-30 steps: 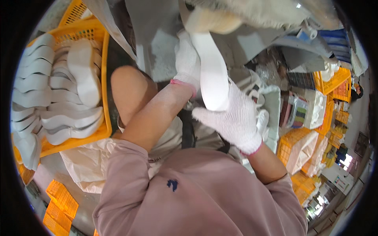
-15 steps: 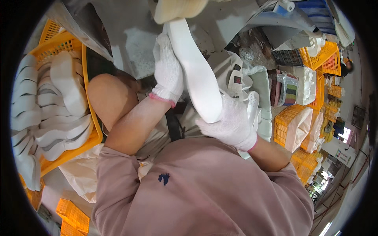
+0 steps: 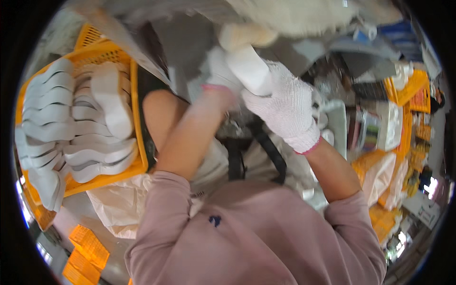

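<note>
A white shoe sole [image 3: 249, 71] is held up in front of me, its far end against a pale, round-edged wheel or pad [image 3: 247, 37]. My right hand [image 3: 290, 105], in a white knit glove with a pink cuff edge, is closed round the near end of the sole. On the sole's left side is my left hand [image 3: 221, 71], gloved the same way. It is smeared by motion and its fingers are partly hidden, but it appears to grip the sole's edge. Grey machine panels [image 3: 183, 52] stand behind both hands.
At left a yellow crate [image 3: 141, 128] holds several rows of white soles [image 3: 111, 97]. More soles lie beside my right forearm in a pale tray [image 3: 338, 121]. Yellow crates [image 3: 414, 88] stand stacked at far right, and folded yellow ones [image 3: 88, 247] sit at lower left.
The sole has tipped, so it now looks foreshortened, with its near end lifted toward the wheel. My right hand has moved up and forward with it. The whole view has shifted.
</note>
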